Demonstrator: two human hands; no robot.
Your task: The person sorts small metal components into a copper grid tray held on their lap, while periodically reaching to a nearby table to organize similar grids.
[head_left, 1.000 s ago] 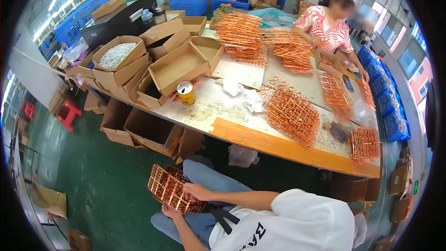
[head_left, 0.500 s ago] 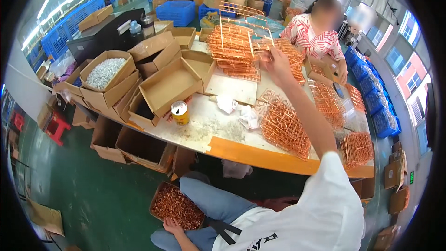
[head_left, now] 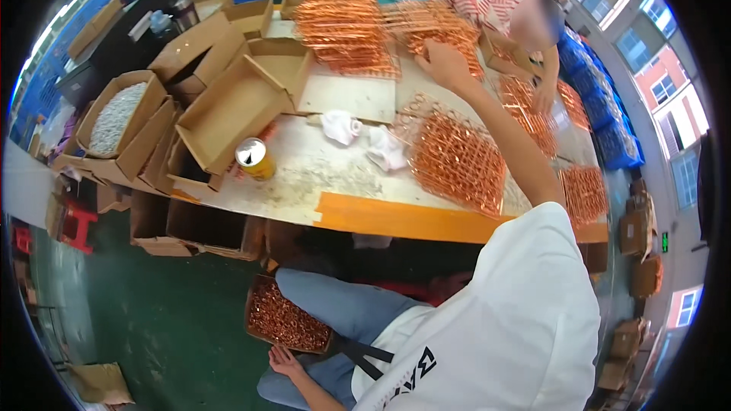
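Observation:
My right hand (head_left: 448, 67) reaches across the table, fingers closed at the near edge of a copper wire rack (head_left: 415, 17), which lies over a stack of similar racks. Just left of it stands a taller stack of copper racks (head_left: 343, 27). Low by my knee, my left hand (head_left: 285, 363) is palm up with its fingers apart, holding nothing. It rests beside a cardboard box of small copper pieces (head_left: 285, 316). Nearer me on the table lies another copper rack pile (head_left: 457, 160), with rings showing at its far edge.
Open cardboard boxes (head_left: 228, 118) and a box of small silvery pieces (head_left: 118, 118) crowd the table's left. A yellow can (head_left: 254, 160) and white cloths (head_left: 340, 127) lie mid-table. Across the table, a co-worker's hand (head_left: 544, 96) is over a rack pile. Blue crates (head_left: 613, 141) line the right.
The copper rack held up in my right hand has come down flat over the right-hand stack. My left hand stays by the box. The co-worker's hand has moved onto the racks. The view has shifted.

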